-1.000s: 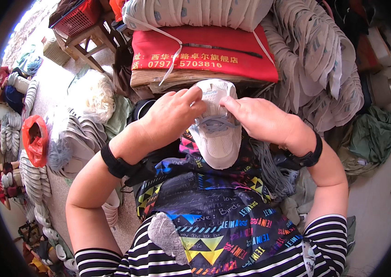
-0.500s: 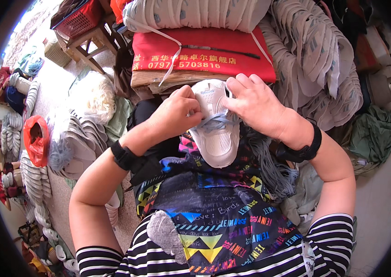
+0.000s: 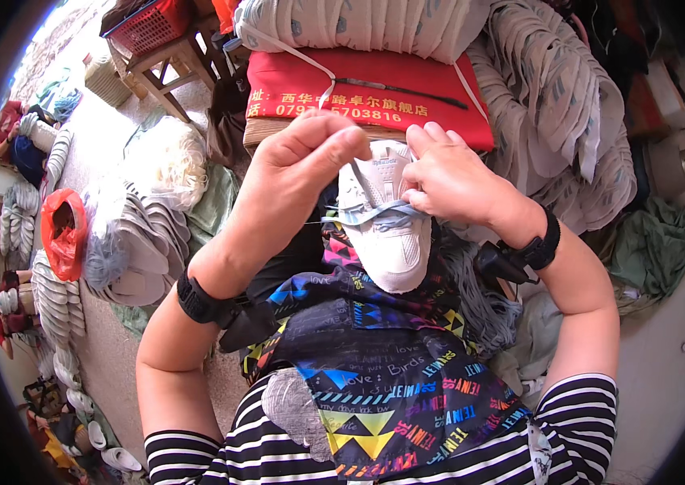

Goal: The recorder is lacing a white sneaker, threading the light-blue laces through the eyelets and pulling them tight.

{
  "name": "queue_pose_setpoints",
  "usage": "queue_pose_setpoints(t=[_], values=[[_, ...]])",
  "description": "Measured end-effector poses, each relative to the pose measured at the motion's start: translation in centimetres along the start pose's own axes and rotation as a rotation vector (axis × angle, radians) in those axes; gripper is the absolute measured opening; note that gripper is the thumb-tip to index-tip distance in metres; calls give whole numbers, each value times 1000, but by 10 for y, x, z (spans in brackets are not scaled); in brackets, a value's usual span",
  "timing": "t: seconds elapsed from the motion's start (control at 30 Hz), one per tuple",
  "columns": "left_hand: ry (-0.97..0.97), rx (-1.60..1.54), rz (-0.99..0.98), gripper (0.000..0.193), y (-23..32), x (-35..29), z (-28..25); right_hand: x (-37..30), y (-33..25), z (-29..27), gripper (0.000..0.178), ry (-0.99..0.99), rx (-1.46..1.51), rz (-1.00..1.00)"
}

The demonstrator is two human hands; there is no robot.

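Observation:
A white shoe upper (image 3: 395, 259) lies over my lap, toe toward me, with a light blue lace (image 3: 379, 214) crossing its front. Raised at the shoe's left side, my left hand (image 3: 294, 166) is closed in a pinch, a strand of lace running from the eyelet area up to its fingers. My right hand (image 3: 451, 178) grips the shoe's right edge near the tongue, fingers curled; its fingertips are partly hidden. Beneath the shoe is my dark printed apron (image 3: 391, 364).
Ahead is a red cloth (image 3: 447, 121) over a stack, with a thin dark tool (image 3: 407, 87) on it. Bundled white uppers (image 3: 359, 28) sit behind; more hang at the right (image 3: 556, 97). Grey-blue laces (image 3: 480, 295) lie by my right forearm. A red bag (image 3: 62, 234) stands left.
My left hand has left the lace crossing and risen up and back toward me, drawing a strand of lace. My right hand has shifted slightly down along the shoe's right edge.

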State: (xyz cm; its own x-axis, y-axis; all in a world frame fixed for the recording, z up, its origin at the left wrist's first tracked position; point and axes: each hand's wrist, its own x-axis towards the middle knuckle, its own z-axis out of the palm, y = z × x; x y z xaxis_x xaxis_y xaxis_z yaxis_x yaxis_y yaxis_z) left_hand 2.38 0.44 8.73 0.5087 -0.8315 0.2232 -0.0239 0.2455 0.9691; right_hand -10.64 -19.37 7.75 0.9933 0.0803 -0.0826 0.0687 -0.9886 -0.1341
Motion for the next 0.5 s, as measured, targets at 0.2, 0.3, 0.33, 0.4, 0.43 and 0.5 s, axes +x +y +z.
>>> queue_pose_setpoints(t=[0.2,0.3,0.33,0.4,0.43,0.5], values=[[116,-174,-250,24,-16,-21,-15,21,6,0,13,-276,-2,19],[114,-185,-336,21,-22,-30,-25,17,2,6,12,-112,135,72],[120,-188,-332,21,-27,-32,-28,20,2,6,12,-114,131,67],[159,-191,-377,19,-38,-35,-25,20,4,7,12,-99,871,260],[144,-220,-388,18,-44,-36,-24,18,1,7,13,-43,1005,288],[144,-228,-377,17,-50,-36,-18,16,-4,10,13,-63,1040,265]])
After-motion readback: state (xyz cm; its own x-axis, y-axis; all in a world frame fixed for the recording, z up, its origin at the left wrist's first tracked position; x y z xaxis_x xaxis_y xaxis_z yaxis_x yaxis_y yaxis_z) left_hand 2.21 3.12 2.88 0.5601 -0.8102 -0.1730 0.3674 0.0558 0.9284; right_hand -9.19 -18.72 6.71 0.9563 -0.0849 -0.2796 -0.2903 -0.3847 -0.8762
